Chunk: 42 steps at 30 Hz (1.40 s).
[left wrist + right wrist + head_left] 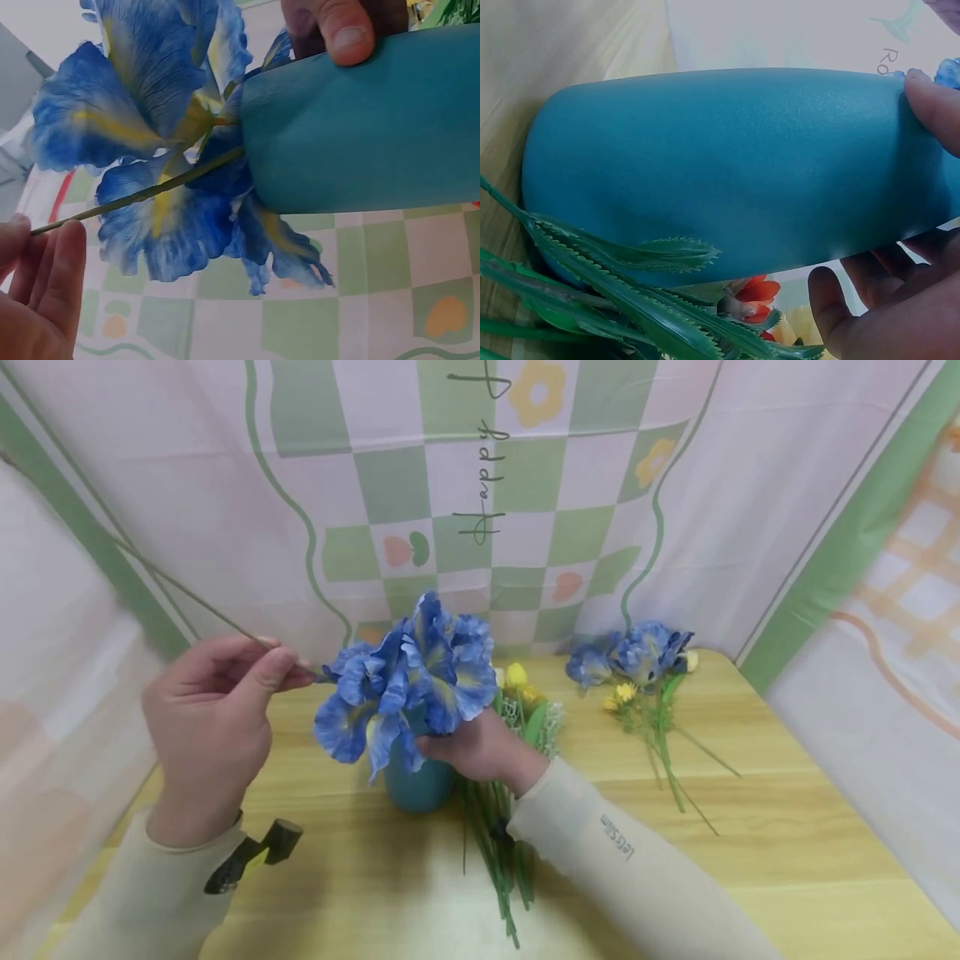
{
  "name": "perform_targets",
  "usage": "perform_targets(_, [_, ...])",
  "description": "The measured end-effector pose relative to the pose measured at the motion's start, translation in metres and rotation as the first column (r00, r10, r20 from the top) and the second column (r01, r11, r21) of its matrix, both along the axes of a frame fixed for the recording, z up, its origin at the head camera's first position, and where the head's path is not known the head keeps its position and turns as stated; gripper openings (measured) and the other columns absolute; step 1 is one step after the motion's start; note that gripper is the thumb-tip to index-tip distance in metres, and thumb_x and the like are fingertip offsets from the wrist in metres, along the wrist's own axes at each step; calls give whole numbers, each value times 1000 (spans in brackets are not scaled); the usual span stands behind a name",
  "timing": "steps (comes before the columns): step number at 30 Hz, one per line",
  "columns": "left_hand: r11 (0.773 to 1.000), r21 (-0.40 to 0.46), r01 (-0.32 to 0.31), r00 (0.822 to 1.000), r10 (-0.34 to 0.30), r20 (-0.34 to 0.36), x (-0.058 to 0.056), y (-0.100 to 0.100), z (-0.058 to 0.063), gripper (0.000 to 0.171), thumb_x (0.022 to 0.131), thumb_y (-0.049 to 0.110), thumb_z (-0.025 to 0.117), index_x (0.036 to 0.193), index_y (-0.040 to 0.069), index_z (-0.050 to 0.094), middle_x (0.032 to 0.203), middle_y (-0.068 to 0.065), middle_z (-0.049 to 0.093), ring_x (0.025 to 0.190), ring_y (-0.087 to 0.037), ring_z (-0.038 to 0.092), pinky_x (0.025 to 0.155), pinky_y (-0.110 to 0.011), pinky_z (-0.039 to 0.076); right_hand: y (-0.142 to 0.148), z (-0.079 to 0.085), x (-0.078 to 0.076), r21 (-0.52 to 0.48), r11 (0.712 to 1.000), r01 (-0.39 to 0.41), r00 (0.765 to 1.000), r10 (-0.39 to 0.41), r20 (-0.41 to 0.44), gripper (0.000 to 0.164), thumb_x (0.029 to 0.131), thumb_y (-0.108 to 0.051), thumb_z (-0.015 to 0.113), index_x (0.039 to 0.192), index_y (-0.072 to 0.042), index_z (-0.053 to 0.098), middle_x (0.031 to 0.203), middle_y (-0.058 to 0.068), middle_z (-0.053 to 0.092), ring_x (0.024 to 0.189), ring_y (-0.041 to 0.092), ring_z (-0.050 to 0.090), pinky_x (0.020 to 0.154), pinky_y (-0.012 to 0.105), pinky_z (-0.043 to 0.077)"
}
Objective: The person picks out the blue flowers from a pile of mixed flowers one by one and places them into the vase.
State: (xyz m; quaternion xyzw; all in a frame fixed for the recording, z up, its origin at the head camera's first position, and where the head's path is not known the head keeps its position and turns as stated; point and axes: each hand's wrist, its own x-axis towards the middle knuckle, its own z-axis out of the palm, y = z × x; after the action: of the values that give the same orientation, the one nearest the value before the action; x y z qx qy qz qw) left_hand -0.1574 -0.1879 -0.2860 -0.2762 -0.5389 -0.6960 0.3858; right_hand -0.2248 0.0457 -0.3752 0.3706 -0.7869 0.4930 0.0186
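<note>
A teal vase (420, 789) stands upright on the table, with several blue irises (442, 668) spreading over its mouth. My right hand (487, 752) holds the vase just below the rim; in the right wrist view the thumb (934, 109) lies on one side and the fingers on the other. To the left of the blooms, my left hand (217, 718) pinches a thin green stem (187, 593) between thumb and fingertips. The left wrist view has this stem (142, 196) running from the fingertips to the vase's mouth. The petals hide the rim from the head camera.
Right of the vase lies a bunch of green stems (495, 852) with yellow tulips (516, 675) at its far end. Further right on the wooden table (750, 860) are more blue irises (648, 652) and small yellow flowers (624, 693). A patterned cloth (525, 477) hangs behind.
</note>
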Motion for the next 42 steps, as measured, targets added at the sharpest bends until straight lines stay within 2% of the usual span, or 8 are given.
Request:
perform_targets(5, [945,-265,-194,960,238,148,-1,2,-4,8,86,-7,74,88,-13,69,79,-14,72,67,-18,70,63,-26,58,-2,10,5,-9,1000,-10,1000,10,-23,72,82,-4,80,143,-2,43,142,11,51,134,24,43,113,41,32])
perform_targets(11, [669,-714,-208,762,568,311,1,1,-1,19,93,29,74,91,11,80,83,1,74,66,-11,64,53,-21,48,-6,29,16,-39,999,-22,1000,22,-14,62,80,-5,84,134,-3,53,135,7,57,131,20,46,113,36,31])
perform_targets(20, [814,-541,-211,796,464,388,9,-3,10,22,91,25,76,99,5,79,86,-3,75,71,-16,71,67,-22,56,-5,15,7,-41,998,-40,998,38,-48,64,81,-8,83,136,-5,50,135,6,56,130,20,47,112,38,32])
perform_targets(28, [552,-833,-24,716,591,371,-7,-1,1,35,99,40,61,110,12,78,103,-7,74,64,-21,60,51,-32,44,-1,9,4,-17,1000,4,1000,-5,-21,65,83,-10,82,138,-5,48,137,8,54,130,23,47,112,42,33])
perform_targets(31, [611,-792,-20,710,566,419,-7,4,-5,39,98,43,60,118,13,75,112,-7,72,82,-20,66,58,-29,49,-2,19,11,-32,999,-9,1000,8,-20,66,82,-9,83,138,-4,48,138,9,54,130,23,47,112,42,32])
perform_targets(34, [751,-649,-126,740,507,443,-1,8,-11,35,96,38,68,121,15,73,105,-6,74,88,-17,69,58,-22,51,-2,21,15,-14,1000,-15,1000,15,9,66,84,-8,80,140,-2,46,139,11,53,130,24,47,112,42,32])
perform_targets(38, [901,-381,-207,858,355,372,5,10,-18,30,92,16,74,122,9,71,96,-7,75,80,-16,71,59,-18,51,-1,10,8,15,1000,-9,1000,9,1,67,85,-7,79,142,-3,44,140,9,52,129,22,47,112,40,33])
perform_targets(42, [973,-179,-144,937,192,292,6,10,-24,23,94,6,69,115,-4,68,100,-15,73,81,-19,72,71,-22,57,-1,0,-1,14,1000,-18,1000,19,-20,67,86,-13,80,142,-6,46,140,6,53,129,20,48,112,39,33])
